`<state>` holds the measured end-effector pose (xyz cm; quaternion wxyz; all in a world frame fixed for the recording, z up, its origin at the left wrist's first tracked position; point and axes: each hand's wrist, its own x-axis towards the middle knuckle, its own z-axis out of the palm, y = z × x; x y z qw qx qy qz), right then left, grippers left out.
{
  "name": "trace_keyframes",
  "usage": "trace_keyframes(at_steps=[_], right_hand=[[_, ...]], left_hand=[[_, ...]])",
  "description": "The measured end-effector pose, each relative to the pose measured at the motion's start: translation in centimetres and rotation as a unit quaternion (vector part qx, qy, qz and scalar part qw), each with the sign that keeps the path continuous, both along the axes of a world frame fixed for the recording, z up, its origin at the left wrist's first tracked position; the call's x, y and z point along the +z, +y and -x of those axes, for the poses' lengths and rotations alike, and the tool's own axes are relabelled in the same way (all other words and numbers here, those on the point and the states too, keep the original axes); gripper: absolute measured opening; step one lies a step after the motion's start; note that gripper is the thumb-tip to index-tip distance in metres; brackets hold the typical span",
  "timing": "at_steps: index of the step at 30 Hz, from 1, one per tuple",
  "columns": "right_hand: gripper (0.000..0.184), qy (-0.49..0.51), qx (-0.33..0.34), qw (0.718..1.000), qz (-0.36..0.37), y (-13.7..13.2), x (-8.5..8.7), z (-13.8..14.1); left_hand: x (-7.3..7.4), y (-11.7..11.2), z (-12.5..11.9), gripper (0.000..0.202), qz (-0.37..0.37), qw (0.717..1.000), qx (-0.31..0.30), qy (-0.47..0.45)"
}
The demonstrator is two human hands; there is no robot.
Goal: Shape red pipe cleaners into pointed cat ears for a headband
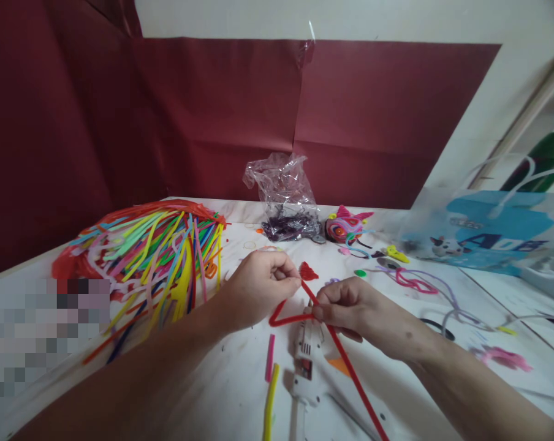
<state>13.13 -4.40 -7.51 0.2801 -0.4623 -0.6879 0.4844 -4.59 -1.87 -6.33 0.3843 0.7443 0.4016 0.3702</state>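
A red pipe cleaner (356,371) is bent into a small angular loop between my hands, and its long straight end runs down toward the table's front. My left hand (261,283) pinches it at the upper corner with thumb and fingers. Lower on the right, my right hand (356,306) grips it where two stretches cross. Just beyond my left fingertips lies a small red triangular piece (309,271) with a ridged surface. Below the loop a white glue gun (307,349) lies on the table, its nozzle end partly hidden by my right fingers and the pipe cleaner.
A large bundle of coloured pipe cleaners (162,245) fills the left side. Farther back are a clear plastic bag (284,190) and a pink figure (345,226) with pointed ears. On the right stand a printed bag (483,229) and loose purple pipe cleaners (447,288). A yellow strip (271,401) lies in front.
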Motion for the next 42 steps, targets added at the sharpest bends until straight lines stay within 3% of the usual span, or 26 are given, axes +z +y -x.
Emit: trace_keyframes(at_steps=[9,16,27,35,42], right_hand=[[0.021,0.007,-0.001,1.000,-0.004,0.3,-0.1,-0.3],[0.024,0.012,-0.022,1.000,-0.009,0.4,-0.1,-0.8],[0.026,0.026,-0.035,0.999,-0.018,0.6,-0.2,-0.8],[0.032,0.007,-0.026,0.999,-0.020,0.4,0.2,-0.5],[0.041,0.033,-0.041,0.998,-0.031,0.3,0.1,-0.6]], left_hand=[[0.9,0.1,0.2,0.013,0.080,0.996,-0.017,-0.037],[0.1,0.2,0.2,0.012,0.144,0.983,-0.114,0.009],[-0.6,0.1,-0.3,0.012,0.137,0.985,-0.104,0.019],[-1.4,-0.5,-1.1,0.008,0.149,0.982,-0.103,-0.045],[-1.5,-0.5,-1.2,0.009,0.124,0.989,-0.049,-0.072]])
